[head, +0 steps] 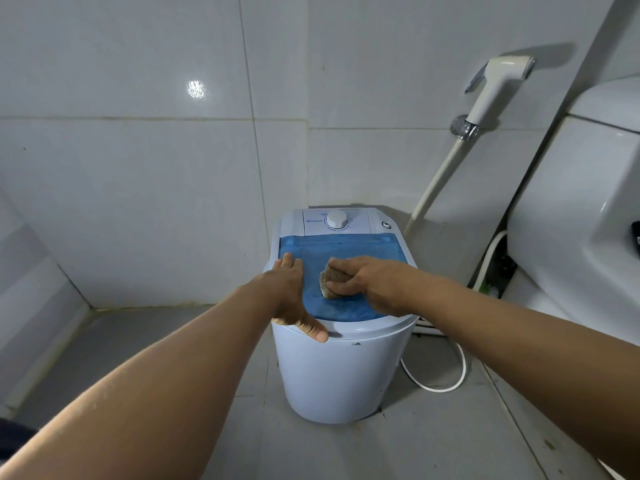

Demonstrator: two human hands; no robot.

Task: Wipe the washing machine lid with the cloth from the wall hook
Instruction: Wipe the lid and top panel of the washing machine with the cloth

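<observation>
A small pale-blue washing machine stands on the floor in the tiled corner. Its blue lid faces up, with a white control dial behind it. My right hand presses a bunched brown cloth onto the middle of the lid. My left hand rests flat on the lid's left side, its thumb hooked over the machine's front rim.
A white toilet cistern stands close on the right. A bidet sprayer hangs on the wall above its hose. A white cable loops on the grey floor beside the machine. Tiled walls close in behind and left.
</observation>
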